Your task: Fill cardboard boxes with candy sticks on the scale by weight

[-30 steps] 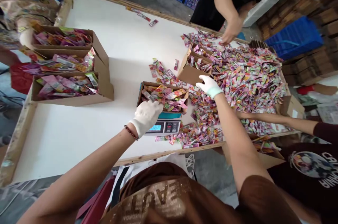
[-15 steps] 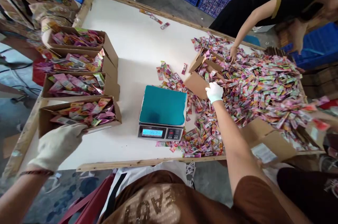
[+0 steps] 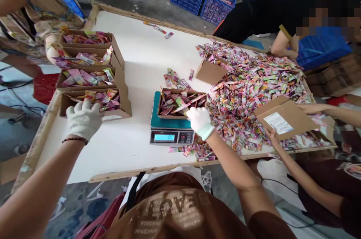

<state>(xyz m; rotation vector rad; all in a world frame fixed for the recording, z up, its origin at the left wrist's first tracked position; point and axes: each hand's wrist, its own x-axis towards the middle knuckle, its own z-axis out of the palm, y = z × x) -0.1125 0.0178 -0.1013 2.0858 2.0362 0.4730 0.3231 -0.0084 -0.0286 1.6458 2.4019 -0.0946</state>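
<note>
My left hand (image 3: pixel 84 118), in a white glove, rests on the front wall of the nearest cardboard box (image 3: pixel 124 112) at left, fingers spread over its edge. Small colourful sachets (image 3: pixel 108 98) fill that box. My right hand (image 3: pixel 200 121), also gloved, grips the front right of another cardboard box (image 3: pixel 173 114). This one holds sachets too and sits on the teal plate of a digital scale (image 3: pixel 155 122). The scale's display (image 3: pixel 164 137) appears to read zero. The gripping fingertips are partly hidden at the box's rim.
Several filled boxes (image 3: pixel 120 55) stand in a row at left. A large heap of sachets (image 3: pixel 254 81) covers the table's right side, with a box (image 3: pixel 210 73) at its edge. A co-worker's hands (image 3: pixel 273 139) hold a tilted box (image 3: pixel 278 118). Another person leans at the far side.
My right hand has brought a filled box from the heap onto the scale. My left hand has pushed the nearest left box closer to the row. A co-worker's box has been lifted and tilted.
</note>
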